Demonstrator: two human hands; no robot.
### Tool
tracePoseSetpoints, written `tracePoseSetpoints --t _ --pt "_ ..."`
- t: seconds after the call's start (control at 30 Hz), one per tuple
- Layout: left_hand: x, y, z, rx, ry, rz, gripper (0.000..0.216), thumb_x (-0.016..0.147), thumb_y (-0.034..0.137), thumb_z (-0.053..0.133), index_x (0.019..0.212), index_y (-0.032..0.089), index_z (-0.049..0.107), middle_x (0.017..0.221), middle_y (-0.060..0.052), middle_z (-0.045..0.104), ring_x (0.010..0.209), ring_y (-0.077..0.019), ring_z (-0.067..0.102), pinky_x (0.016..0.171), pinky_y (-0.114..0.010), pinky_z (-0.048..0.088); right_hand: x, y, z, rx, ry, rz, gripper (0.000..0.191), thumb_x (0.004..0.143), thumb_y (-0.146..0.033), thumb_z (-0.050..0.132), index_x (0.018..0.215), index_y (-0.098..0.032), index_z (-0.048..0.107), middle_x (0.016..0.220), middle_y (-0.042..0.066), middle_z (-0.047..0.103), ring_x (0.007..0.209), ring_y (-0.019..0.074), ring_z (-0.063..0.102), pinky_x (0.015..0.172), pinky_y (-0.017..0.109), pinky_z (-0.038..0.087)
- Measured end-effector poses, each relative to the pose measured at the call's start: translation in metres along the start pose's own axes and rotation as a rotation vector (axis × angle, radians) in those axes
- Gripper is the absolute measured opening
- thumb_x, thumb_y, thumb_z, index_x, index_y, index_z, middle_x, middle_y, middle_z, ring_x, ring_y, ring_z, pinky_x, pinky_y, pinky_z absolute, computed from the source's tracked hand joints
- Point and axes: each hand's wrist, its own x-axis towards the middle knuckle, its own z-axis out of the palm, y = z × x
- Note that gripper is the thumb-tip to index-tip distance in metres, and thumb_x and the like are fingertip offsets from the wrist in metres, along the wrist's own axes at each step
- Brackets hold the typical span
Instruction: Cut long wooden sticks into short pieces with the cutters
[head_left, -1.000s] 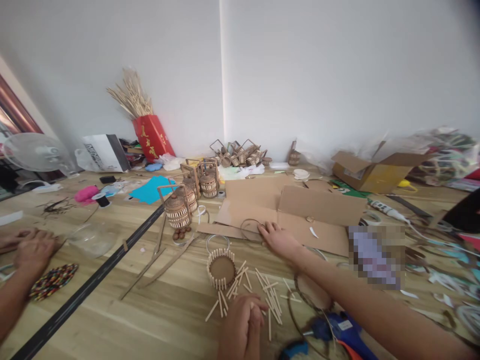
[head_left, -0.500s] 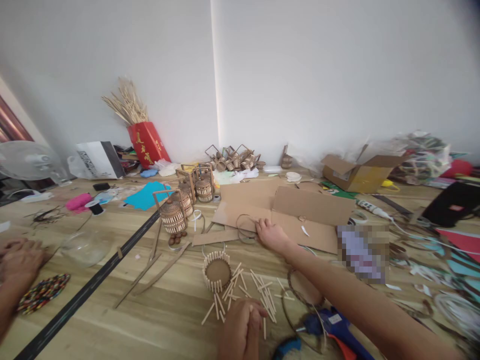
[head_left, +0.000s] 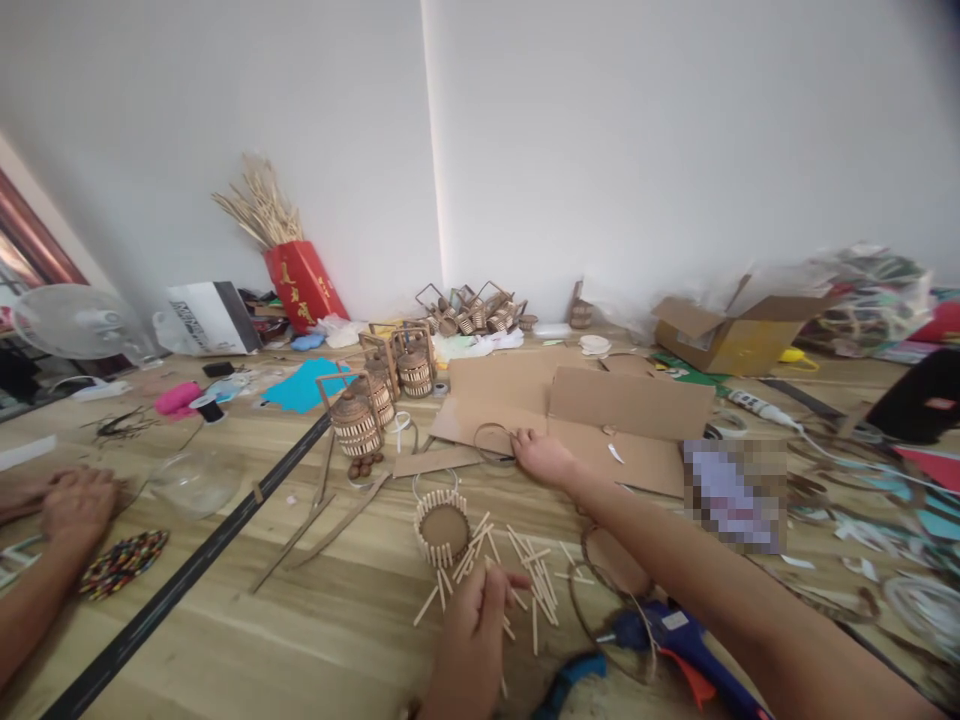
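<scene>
My right hand [head_left: 546, 458] reaches across to the cardboard, its fingers closed at the right edge of a thin bamboo hoop [head_left: 475, 440]. Low in the middle, my left hand [head_left: 471, 625] is closed with thumb and fingertips together; whatever may be between them is too small to make out. Loose short wooden sticks [head_left: 536, 575] lie beside and beyond it. Just past them stands a small round basket base [head_left: 442, 530] with a brown disc floor and a ring of upright sticks. A blue glue gun [head_left: 660, 628] lies under my right forearm.
Flattened cardboard [head_left: 495, 385] lies ahead. Finished lidded baskets [head_left: 356, 425] stand left of it, near bamboo strips [head_left: 341, 525]. Another person's hands [head_left: 79, 505] rest at far left by a beaded bundle [head_left: 124, 565] and a glass bowl [head_left: 193, 483]. An open box [head_left: 739, 335] stands back right.
My left hand has risen and moved slightly forward over the sticks, its thumb now pointing up. My right hand stays at the hoop. The whole view has shifted a little.
</scene>
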Motion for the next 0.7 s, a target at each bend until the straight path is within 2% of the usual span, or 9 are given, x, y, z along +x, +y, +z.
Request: tracePoseSetpoints --t 0.07,0.2,0.3,0.33,0.4,0.43,0.5,0.53,0.7 --pt "0.009 0.003 -0.006 -0.104 -0.005 -0.048 0.058 0.085 0.074 0.036 0.069 0.02 0.052 0.095 -0.011 0.072 0.095 -0.0251 0.065 0.09 -0.039 0.048 0.001 0.001 0.0 0.008 -0.003 -0.008 0.033 0.093 -0.032 0.06 0.123 -0.017 0.057 0.122 0.009 0.062 0.101 0.022 0.064 0.084 0.043 0.055" --pt "0.032 0.02 -0.022 -0.268 -0.071 -0.106 0.063 0.077 0.08 0.043 0.069 0.019 0.051 0.101 -0.015 0.071 0.1 -0.0256 0.066 0.09 -0.038 0.051 0.006 0.005 -0.002 0.025 0.002 0.015 0.034 0.093 -0.033 0.06 0.122 -0.017 0.057 0.122 0.009 0.062 0.101 0.0218 0.064 0.084 0.042 0.055" --pt "0.061 0.039 -0.032 -0.127 -0.084 -0.076 0.054 0.089 0.067 0.037 0.078 0.017 0.053 0.113 -0.015 0.067 0.103 -0.0209 0.065 0.091 -0.033 0.051 0.01 0.009 -0.003 0.044 0.025 0.045 0.034 0.093 -0.033 0.06 0.123 -0.017 0.057 0.123 0.009 0.061 0.102 0.0221 0.064 0.085 0.043 0.055" --pt "0.074 0.045 -0.036 -0.009 -0.075 -0.082 0.052 0.095 0.059 0.029 0.083 0.017 0.055 0.112 -0.014 0.067 0.101 -0.0185 0.066 0.089 -0.032 0.052 0.01 0.01 -0.004 0.051 0.033 0.052 0.033 0.093 -0.033 0.06 0.123 -0.017 0.057 0.123 0.008 0.061 0.102 0.0221 0.064 0.085 0.043 0.055" --pt "0.105 0.054 -0.042 0.082 -0.049 -0.083 0.046 0.101 0.046 0.026 0.092 0.015 0.058 0.109 -0.013 0.067 0.101 -0.0168 0.065 0.089 -0.031 0.051 0.009 0.008 -0.003 0.067 0.048 0.062 0.033 0.093 -0.033 0.059 0.123 -0.018 0.057 0.123 0.008 0.061 0.102 0.022 0.064 0.085 0.043 0.055" --pt "0.122 0.057 -0.045 0.129 -0.029 -0.077 0.042 0.101 0.043 0.029 0.096 0.014 0.059 0.111 -0.012 0.066 0.103 -0.0169 0.063 0.09 -0.032 0.051 0.009 0.007 -0.003 0.074 0.056 0.068 0.033 0.093 -0.033 0.06 0.123 -0.018 0.058 0.123 0.008 0.061 0.102 0.0221 0.064 0.085 0.043 0.055" --pt "0.154 0.06 -0.051 0.246 -0.002 -0.075 0.031 0.096 0.039 0.051 0.11 0.014 0.06 0.115 -0.01 0.062 0.102 -0.0207 0.062 0.088 -0.041 0.052 0.006 0.005 -0.002 0.088 0.074 0.08 0.033 0.093 -0.033 0.06 0.123 -0.018 0.057 0.124 0.008 0.061 0.103 0.0223 0.063 0.085 0.043 0.055" --pt "0.168 0.06 -0.052 0.306 -0.002 -0.083 0.033 0.093 0.037 0.056 0.117 0.015 0.058 0.118 -0.009 0.06 0.102 -0.0219 0.061 0.088 -0.043 0.053 0.006 0.004 -0.001 0.094 0.083 0.086 0.034 0.093 -0.033 0.06 0.123 -0.018 0.057 0.124 0.009 0.061 0.103 0.0225 0.063 0.085 0.044 0.055" --pt "0.21 0.057 -0.043 0.548 -0.087 -0.062 0.034 0.093 0.035 0.057 0.121 0.016 0.057 0.122 -0.009 0.058 0.104 -0.0228 0.06 0.088 -0.042 0.053 0.003 0.001 0.003 0.12 0.102 0.11 0.034 0.093 -0.033 0.06 0.123 -0.018 0.057 0.126 0.008 0.06 0.104 0.0227 0.063 0.086 0.044 0.054"
